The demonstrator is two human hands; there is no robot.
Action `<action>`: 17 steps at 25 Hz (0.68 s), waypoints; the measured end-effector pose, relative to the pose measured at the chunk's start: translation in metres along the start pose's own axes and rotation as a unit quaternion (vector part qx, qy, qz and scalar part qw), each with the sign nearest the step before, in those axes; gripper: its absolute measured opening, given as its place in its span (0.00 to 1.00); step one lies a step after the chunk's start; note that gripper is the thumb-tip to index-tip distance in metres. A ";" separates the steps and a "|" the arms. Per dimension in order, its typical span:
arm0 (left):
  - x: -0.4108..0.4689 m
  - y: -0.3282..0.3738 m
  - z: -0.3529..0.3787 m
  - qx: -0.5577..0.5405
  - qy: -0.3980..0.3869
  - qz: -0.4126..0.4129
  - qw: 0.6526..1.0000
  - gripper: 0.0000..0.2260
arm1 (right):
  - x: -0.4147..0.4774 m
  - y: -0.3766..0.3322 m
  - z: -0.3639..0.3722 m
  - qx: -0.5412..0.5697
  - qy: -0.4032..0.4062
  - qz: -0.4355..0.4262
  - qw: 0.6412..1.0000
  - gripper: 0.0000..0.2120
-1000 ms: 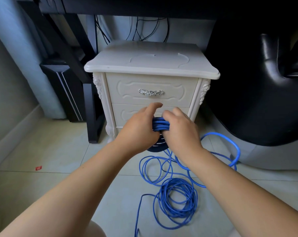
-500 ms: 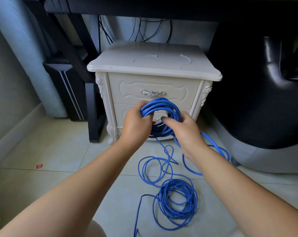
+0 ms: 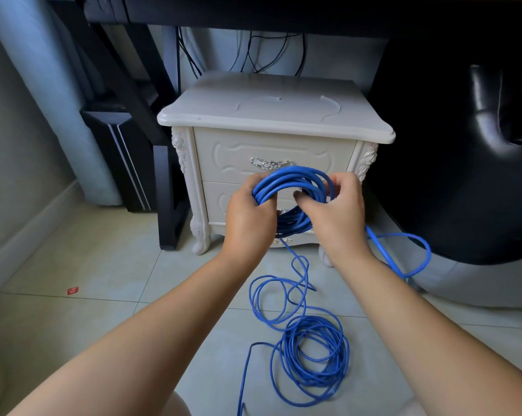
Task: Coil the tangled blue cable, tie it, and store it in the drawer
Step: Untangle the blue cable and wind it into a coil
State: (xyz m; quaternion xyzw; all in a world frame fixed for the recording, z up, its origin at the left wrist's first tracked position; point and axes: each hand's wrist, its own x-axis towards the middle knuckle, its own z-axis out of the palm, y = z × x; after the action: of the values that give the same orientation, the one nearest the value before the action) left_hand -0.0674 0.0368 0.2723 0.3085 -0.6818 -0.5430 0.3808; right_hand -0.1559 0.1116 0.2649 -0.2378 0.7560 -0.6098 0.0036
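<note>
A coil of blue cable (image 3: 289, 181) is held upright in front of the white nightstand (image 3: 271, 115). My left hand (image 3: 249, 219) grips the coil's left side. My right hand (image 3: 336, 211) grips its right side, fingers curled round the strands. More of the blue cable lies in loose tangled loops on the floor (image 3: 310, 352), and one strand loops out to the right (image 3: 415, 250). Both nightstand drawers are closed; the upper drawer (image 3: 223, 157) has a silver handle (image 3: 270, 163). The lower drawer is mostly hidden behind my hands.
A black chair (image 3: 463, 145) bulges in at the right. Black desk legs (image 3: 166, 190) and a dark computer case (image 3: 115, 151) stand left of the nightstand. A small red scrap (image 3: 73, 290) lies on the tiled floor. Black wires hang behind the nightstand.
My hands have lifted and turned the coil so its ring faces me. My right hand has moved up onto the coil's right side, and a cable loop has swung out to the right.
</note>
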 end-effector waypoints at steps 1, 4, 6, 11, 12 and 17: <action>0.000 0.001 -0.002 -0.007 0.012 -0.005 1.000 0.14 | -0.005 0.002 0.004 0.020 -0.001 0.013 1.000 0.19; -0.003 0.002 -0.001 -0.085 0.029 -0.053 0.995 0.13 | -0.015 0.006 0.016 0.137 -0.042 0.108 0.984 0.18; -0.008 0.003 0.003 -0.130 0.019 -0.085 0.988 0.11 | -0.013 0.004 0.018 0.258 -0.081 0.173 0.947 0.13; -0.008 -0.003 0.007 -0.109 -0.029 -0.112 0.987 0.10 | -0.002 0.002 0.014 0.344 -0.116 0.226 0.904 0.03; -0.008 -0.005 0.006 -0.082 -0.060 -0.113 0.988 0.09 | 0.000 0.003 0.013 0.312 -0.101 0.213 0.920 0.02; -0.007 -0.012 -0.004 -0.004 -0.115 -0.013 0.993 0.22 | 0.005 0.010 0.002 0.043 -0.073 0.047 0.995 0.06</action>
State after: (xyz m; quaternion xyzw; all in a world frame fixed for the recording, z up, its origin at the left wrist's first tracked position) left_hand -0.0600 0.0377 0.2598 0.2512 -0.7147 -0.5829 0.2939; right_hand -0.1631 0.1097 0.2562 -0.2452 0.7372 -0.6219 0.0978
